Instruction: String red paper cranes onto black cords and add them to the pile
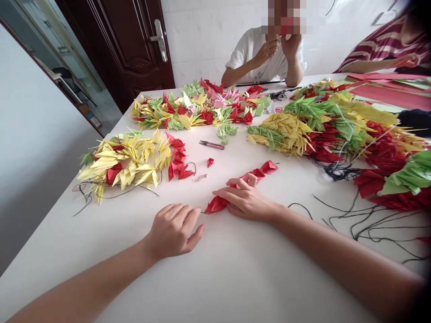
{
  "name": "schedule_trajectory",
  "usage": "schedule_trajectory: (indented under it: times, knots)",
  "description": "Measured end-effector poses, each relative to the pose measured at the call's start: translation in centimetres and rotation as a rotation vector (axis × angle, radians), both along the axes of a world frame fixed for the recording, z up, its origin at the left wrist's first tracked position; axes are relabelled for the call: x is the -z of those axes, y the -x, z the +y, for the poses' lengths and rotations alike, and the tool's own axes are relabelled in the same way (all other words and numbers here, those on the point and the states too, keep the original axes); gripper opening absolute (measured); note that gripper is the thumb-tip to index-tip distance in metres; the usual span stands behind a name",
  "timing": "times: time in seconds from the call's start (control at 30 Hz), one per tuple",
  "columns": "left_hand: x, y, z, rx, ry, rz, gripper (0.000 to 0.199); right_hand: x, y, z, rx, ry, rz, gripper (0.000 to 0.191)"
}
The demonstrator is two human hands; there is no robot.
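Note:
A short row of red folded paper pieces (pixel 217 205) lies slantwise on the white table, with a bit of dark cord showing at each end. My right hand (pixel 247 200) is on the middle of the row, its fingers bent around the red paper and covering part of it. Just left of the near end, my left hand (pixel 175 229) is low over the table with fingers curled under and the thumb apart. The cord end runs up to its fingers; the fingertips are hidden. A single red paper piece (pixel 210 162) lies beyond my hands.
Thread snips (pixel 212 145) lie mid-table. Yellow and red folded-paper strands (pixel 128 161) sit left, a mixed heap (pixel 191 110) behind, more strands (pixel 292 132) right. Loose black cords (pixel 363 229) spread at right. Two people sit across, one in a white shirt (pixel 249 49).

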State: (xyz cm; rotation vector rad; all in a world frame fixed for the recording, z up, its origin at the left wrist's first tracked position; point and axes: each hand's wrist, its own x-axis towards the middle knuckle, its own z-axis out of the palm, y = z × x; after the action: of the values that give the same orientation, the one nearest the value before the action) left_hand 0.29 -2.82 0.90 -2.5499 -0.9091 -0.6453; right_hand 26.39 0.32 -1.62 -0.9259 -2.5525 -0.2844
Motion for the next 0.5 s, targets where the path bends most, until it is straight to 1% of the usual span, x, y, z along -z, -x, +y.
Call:
schedule_trajectory:
  times: [0.03,0.13,0.2,0.27,0.33,0.43,0.5]
  knots:
    - [0.01,-0.09,-0.01,0.060,0.017,0.007,0.027,-0.01,0.10,-0.10,-0.019,-0.013,-0.014,0.034]
    - [0.17,-0.26,0.11,0.243,0.071,0.125,0.039,-0.18,0.38,-0.32,-0.050,-0.040,-0.007,0.034]
    - [0.41,-0.27,0.26,0.318,0.109,0.224,0.043,-0.32,0.50,-0.36,-0.070,-0.042,0.027,0.032]
    - [0.67,-0.21,0.39,0.318,0.128,0.266,0.046,-0.43,0.54,-0.32,-0.072,-0.040,0.071,0.030]
    - [0.85,-0.14,0.47,0.272,0.125,0.256,0.049,-0.51,0.49,-0.25,-0.043,-0.021,0.096,0.031]
    - [0.78,-0.06,0.43,0.225,0.107,0.183,0.047,-0.62,0.25,-0.18,0.018,0.009,0.098,0.040]
    - [0.59,-0.02,0.36,0.197,0.093,0.103,0.042,-0.68,0.08,-0.16,0.054,-0.002,0.111,0.044]
